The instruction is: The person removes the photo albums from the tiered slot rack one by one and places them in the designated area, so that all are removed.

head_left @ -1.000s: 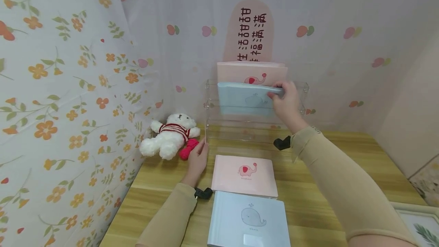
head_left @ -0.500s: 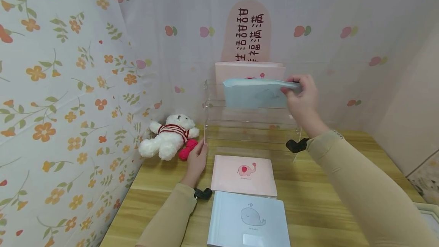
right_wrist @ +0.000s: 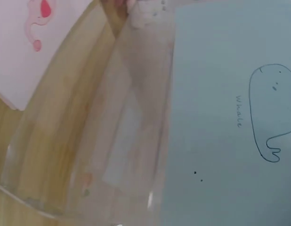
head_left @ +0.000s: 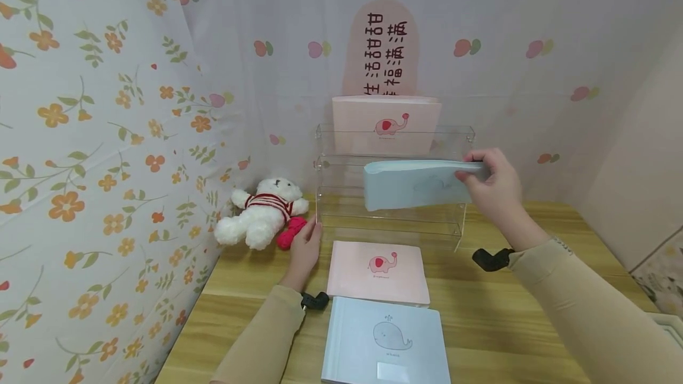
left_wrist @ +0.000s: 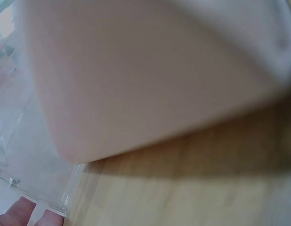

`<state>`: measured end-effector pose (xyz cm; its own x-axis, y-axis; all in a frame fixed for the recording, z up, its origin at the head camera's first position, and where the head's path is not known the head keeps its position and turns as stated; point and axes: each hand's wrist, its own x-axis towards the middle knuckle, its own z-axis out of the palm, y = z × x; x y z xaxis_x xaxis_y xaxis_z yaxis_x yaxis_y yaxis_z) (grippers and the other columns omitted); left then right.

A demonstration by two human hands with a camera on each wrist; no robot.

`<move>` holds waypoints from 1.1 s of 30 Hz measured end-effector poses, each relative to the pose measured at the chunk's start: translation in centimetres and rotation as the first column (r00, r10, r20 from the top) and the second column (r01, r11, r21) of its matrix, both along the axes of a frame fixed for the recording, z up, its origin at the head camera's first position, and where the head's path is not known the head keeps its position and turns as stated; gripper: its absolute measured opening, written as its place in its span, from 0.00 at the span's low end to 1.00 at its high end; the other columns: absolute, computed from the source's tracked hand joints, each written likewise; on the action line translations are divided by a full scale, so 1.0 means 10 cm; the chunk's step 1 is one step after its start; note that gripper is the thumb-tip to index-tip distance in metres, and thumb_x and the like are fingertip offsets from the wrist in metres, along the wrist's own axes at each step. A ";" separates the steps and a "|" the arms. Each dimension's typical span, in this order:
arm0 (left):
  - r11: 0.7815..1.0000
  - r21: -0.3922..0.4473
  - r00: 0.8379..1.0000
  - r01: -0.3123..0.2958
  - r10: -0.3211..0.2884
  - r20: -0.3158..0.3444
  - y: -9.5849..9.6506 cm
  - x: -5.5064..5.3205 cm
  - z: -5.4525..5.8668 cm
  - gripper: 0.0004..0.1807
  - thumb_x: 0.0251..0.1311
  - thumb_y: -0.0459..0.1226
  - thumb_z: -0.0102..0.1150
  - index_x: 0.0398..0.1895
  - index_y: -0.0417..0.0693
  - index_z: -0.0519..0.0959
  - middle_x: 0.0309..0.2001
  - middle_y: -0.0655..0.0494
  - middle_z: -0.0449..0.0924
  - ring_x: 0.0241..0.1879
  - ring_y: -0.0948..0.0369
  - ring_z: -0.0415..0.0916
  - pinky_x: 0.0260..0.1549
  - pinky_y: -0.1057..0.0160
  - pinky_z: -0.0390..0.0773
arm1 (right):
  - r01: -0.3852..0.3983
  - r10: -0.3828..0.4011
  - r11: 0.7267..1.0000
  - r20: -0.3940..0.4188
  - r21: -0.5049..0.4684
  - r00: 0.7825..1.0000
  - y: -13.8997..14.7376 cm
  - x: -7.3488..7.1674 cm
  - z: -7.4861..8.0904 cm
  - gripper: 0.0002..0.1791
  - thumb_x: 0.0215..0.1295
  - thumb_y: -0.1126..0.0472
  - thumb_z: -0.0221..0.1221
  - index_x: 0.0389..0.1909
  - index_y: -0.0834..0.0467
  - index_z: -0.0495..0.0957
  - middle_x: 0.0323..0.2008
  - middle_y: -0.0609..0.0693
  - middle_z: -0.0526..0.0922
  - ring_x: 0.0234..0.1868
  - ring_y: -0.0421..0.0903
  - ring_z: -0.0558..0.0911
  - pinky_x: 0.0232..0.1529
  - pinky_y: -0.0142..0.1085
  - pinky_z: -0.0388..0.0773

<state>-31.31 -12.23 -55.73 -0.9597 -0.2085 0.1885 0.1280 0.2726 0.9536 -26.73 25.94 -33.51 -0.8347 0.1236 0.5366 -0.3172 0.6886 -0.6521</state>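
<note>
My right hand (head_left: 496, 185) pinches the right end of a light-blue album (head_left: 405, 185), held in front of a clear acrylic rack (head_left: 392, 227). Its cover bears a line-drawn whale, seen large in the right wrist view. At the rack's lower left, my left hand (head_left: 305, 250) grips the side panel's edge; a few fingertips (left_wrist: 18, 212) show along it in the left wrist view. A pink elephant album (head_left: 386, 141) stands upright in the rack's top tier. On the table lie another pink album (head_left: 379, 286) and, nearer me, a second blue whale album (head_left: 349, 366).
A white teddy bear (head_left: 256, 230) in a striped sweater leans by the wall left of the rack, with a bright pink bundle (head_left: 290, 233) beside it. A pale frame's corner (head_left: 669, 322) shows at the right edge. A patterned curtain (head_left: 512, 88) hangs behind the table.
My right hand has lifted the blue album out of the rack, shifted it right, then brought it lower and nearer me. My left hand keeps its place on the rack.
</note>
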 end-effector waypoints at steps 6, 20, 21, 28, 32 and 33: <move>1.000 -0.010 1.000 0.002 -0.002 -0.014 -0.03 -0.04 -0.05 0.27 0.81 0.50 0.60 0.76 0.52 0.80 0.72 0.44 0.83 0.76 0.42 0.75 0.76 0.36 0.74 | -0.035 0.033 0.998 0.031 0.054 0.999 0.20 0.20 -0.17 0.11 0.71 0.64 0.73 0.48 0.61 0.82 0.50 0.44 0.79 0.47 0.26 0.71 0.46 0.23 0.68; 1.000 0.010 1.000 0.023 -0.023 0.008 -0.06 -0.11 -0.13 0.27 0.81 0.53 0.60 0.77 0.56 0.80 0.72 0.49 0.83 0.78 0.47 0.74 0.78 0.38 0.73 | -0.113 0.058 0.980 0.305 0.165 0.951 0.62 0.50 -0.54 0.14 0.76 0.56 0.71 0.54 0.55 0.79 0.54 0.59 0.84 0.41 0.43 0.75 0.34 0.31 0.70; 1.000 0.010 1.000 0.019 -0.019 0.004 -0.05 -0.09 -0.10 0.27 0.81 0.52 0.60 0.76 0.56 0.80 0.72 0.48 0.84 0.77 0.47 0.75 0.78 0.39 0.73 | -0.124 0.065 0.978 0.322 0.169 0.945 0.64 0.51 -0.57 0.14 0.76 0.55 0.70 0.54 0.56 0.79 0.55 0.60 0.85 0.42 0.45 0.75 0.35 0.31 0.70; 1.000 0.023 1.000 0.021 -0.021 0.020 -0.02 0.01 0.03 0.26 0.82 0.46 0.59 0.77 0.51 0.79 0.73 0.45 0.82 0.78 0.44 0.73 0.79 0.39 0.72 | -0.184 0.090 0.966 0.428 0.183 0.899 0.78 0.59 -0.75 0.16 0.76 0.53 0.70 0.55 0.55 0.79 0.57 0.62 0.85 0.46 0.51 0.78 0.39 0.31 0.72; 0.999 0.041 0.999 0.025 -0.026 0.026 -0.01 0.02 0.04 0.25 0.82 0.44 0.59 0.78 0.51 0.78 0.74 0.45 0.81 0.79 0.44 0.73 0.79 0.39 0.71 | -0.209 0.112 0.964 0.459 0.166 0.881 0.84 0.61 -0.80 0.15 0.77 0.55 0.69 0.55 0.56 0.78 0.56 0.61 0.85 0.46 0.50 0.78 0.40 0.32 0.73; 0.999 0.037 1.000 0.022 -0.023 0.021 -0.01 0.02 0.04 0.25 0.82 0.45 0.59 0.77 0.51 0.78 0.73 0.44 0.81 0.78 0.44 0.73 0.79 0.39 0.72 | -0.211 0.114 0.964 0.463 0.164 0.879 0.86 0.62 -0.81 0.15 0.77 0.56 0.69 0.55 0.56 0.78 0.55 0.61 0.84 0.46 0.48 0.78 0.40 0.32 0.73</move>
